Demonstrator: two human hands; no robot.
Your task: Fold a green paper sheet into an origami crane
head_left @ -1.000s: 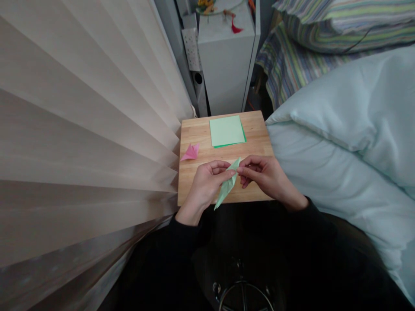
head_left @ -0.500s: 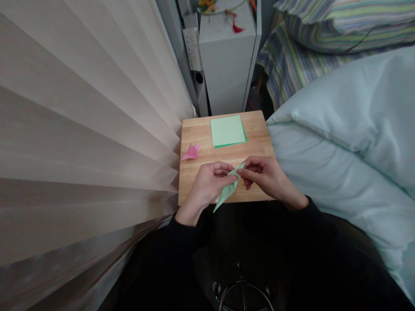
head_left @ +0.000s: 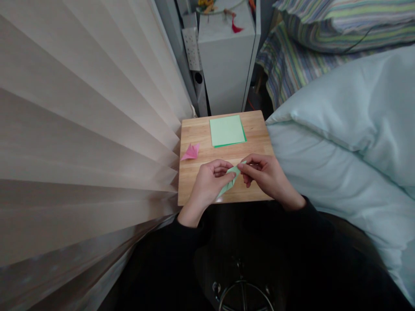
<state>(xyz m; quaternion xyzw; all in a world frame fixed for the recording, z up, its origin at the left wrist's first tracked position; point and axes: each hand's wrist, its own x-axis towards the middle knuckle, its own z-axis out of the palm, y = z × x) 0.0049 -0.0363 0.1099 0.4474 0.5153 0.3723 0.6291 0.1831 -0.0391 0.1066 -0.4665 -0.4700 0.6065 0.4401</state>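
The curtain (head_left: pixel 97 129) hangs along the left edge of the surface (head_left: pixel 187 183). Close to the near edge, the left hand (head_left: pixel 207 179) and right hand (head_left: pixel 267 172) are both nearly closed. Square sheets (head_left: pixel 227 131) lie by the middle of the far edge. The green piece (head_left: pixel 231 183) slants between the hands, clamped under the left thumb, its far tip pinched in the right. Smallest, the pink piece (head_left: pixel 191 151) sits beside the left edge. The step looks like folding that tip; it seems to call for a firm left hold and a precise right pinch.
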